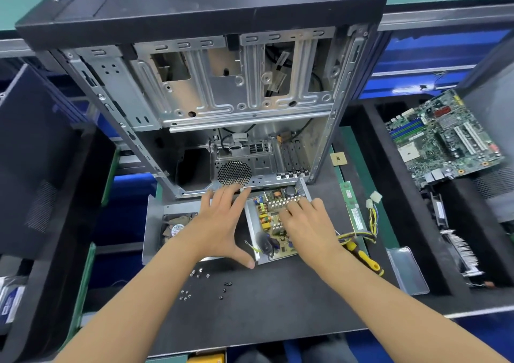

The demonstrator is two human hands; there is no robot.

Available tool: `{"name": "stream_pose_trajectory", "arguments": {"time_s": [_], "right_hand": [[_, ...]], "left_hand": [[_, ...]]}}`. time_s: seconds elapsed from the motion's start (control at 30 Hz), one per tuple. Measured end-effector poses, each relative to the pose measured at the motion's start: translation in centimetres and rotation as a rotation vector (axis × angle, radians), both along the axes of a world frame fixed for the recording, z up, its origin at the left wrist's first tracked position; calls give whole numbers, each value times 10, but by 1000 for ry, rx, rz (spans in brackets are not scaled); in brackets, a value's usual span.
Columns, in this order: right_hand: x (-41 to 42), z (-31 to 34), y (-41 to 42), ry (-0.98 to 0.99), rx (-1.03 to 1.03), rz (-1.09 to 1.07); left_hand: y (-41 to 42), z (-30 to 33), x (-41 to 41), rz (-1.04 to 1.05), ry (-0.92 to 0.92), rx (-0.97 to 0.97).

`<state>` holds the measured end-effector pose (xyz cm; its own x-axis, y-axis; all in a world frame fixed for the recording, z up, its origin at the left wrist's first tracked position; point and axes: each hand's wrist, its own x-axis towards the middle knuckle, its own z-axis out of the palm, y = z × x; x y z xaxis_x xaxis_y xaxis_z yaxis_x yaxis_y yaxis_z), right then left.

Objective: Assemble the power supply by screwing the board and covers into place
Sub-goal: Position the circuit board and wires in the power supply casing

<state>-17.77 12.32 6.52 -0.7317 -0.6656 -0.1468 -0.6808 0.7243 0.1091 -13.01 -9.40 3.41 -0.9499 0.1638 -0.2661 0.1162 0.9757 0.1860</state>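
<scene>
Resting on the circuit board [274, 223], the right hand [306, 226] lay with fingers loosely bent over its components, gripping nothing plainly. The board sat in its metal tray [251, 223] on the black mat [264, 301], just in front of the computer case [211, 98]. The left hand [222, 223] was spread flat and wide at the tray's left edge, thumb at the near corner. Loose screws [200, 275] lay nearer, the screwdriver [364, 259] just right.
</scene>
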Motion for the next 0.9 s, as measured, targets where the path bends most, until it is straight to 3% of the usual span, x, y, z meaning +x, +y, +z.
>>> {"name": "stream_pose_trajectory", "arguments": {"time_s": [0.07,0.2,0.3,0.37,0.5,0.57,0.7,0.9], "right_hand": [[-2,-1,6,-51,-67,-3],[9,5,5,-381,-557,-207],[27,4,-1,-577,-550,-253],[32,2,-3,-535,-548,-346],[28,-2,5,-543,-731,-680],[30,-4,4,-438,-730,-729],[53,-20,-21,-195,-560,-523],[72,-39,-9,-161,-606,-317]], "left_hand": [[0,-1,5,8,40,41],[-1,-3,12,3,102,69],[2,-3,15,18,113,70],[3,-3,15,28,113,63],[3,-1,15,38,110,64],[2,-1,14,46,110,69],[3,-2,14,52,103,78],[0,-3,14,50,104,95]]}}
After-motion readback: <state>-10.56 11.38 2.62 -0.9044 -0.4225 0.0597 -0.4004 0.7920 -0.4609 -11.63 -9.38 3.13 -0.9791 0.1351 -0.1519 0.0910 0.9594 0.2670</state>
